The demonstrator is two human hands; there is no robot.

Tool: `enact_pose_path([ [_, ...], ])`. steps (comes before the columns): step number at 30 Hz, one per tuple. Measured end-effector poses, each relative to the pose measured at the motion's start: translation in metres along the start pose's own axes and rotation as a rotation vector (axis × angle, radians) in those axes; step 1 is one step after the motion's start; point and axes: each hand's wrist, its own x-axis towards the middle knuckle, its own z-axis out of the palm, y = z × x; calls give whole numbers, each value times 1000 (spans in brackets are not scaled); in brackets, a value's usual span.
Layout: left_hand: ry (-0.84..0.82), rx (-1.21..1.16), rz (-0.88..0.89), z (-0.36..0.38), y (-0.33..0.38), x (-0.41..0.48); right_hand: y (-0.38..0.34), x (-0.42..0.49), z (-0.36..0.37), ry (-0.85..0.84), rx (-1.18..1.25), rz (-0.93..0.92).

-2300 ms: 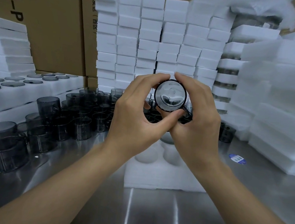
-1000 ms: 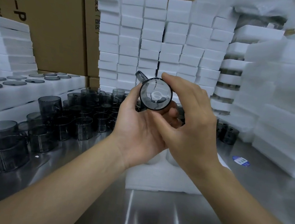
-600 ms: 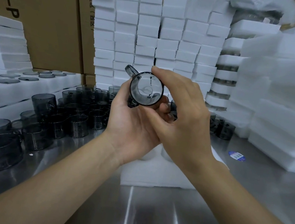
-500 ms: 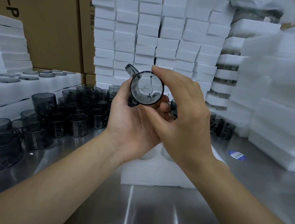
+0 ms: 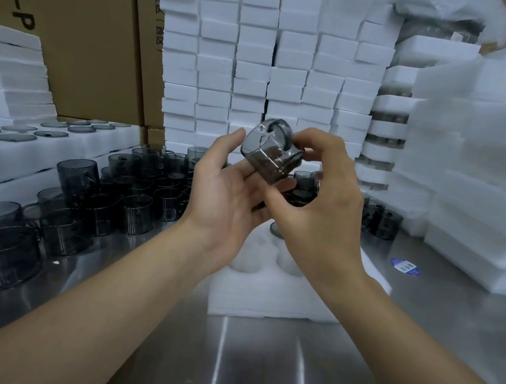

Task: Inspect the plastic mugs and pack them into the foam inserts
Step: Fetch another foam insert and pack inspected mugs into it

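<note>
Holding one smoky plastic mug (image 5: 268,155) tilted in the air above the table (image 5: 261,361), the person appears to be at the inspection step. The left hand (image 5: 229,199) cradles it from below, with the thumb against its base end and the palm turned up. The right hand (image 5: 321,204) grips the other end, its fingers (image 5: 332,146) curled over the top and its thumb beneath.

Directly under the hands lies a foam insert (image 5: 267,294). Its near round pockets show white and unfilled. A grey rim toward its 12 o'clock edge may be a mug already seated, but the hands hide most of it.

At 9 o'clock from the insert stands a crowd of loose mugs (image 5: 98,199), probably awaiting their check, with a few more (image 5: 385,223) at 2 o'clock. At 10 o'clock, filled inserts (image 5: 44,146) show part of the lot already packed. On that evidence this insert is barely begun and much remains.
</note>
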Motion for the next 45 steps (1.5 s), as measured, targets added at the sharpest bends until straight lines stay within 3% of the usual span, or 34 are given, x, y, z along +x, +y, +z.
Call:
enact_pose_path([
  [11, 48, 126, 86, -9, 0, 6, -18, 4, 0, -76, 615, 557],
  [18, -14, 179, 103, -15, -3, 10, -19, 6, -4, -174, 596, 676],
  [24, 130, 260, 154, -16, -6, 14, -17, 4, 0, -174, 708, 822],
  [30, 134, 267, 109, -13, -8, 13, -11, 4, 1, -157, 783, 908],
  [36, 131, 264, 104, -13, -4, 12, -12, 7, 1, -286, 874, 1044],
  [41, 165, 286, 107, -18, -4, 14, -12, 8, 0, -302, 784, 1007],
  [45, 195, 372, 77, -21, -5, 15, -5, 9, -2, -263, 535, 875],
])
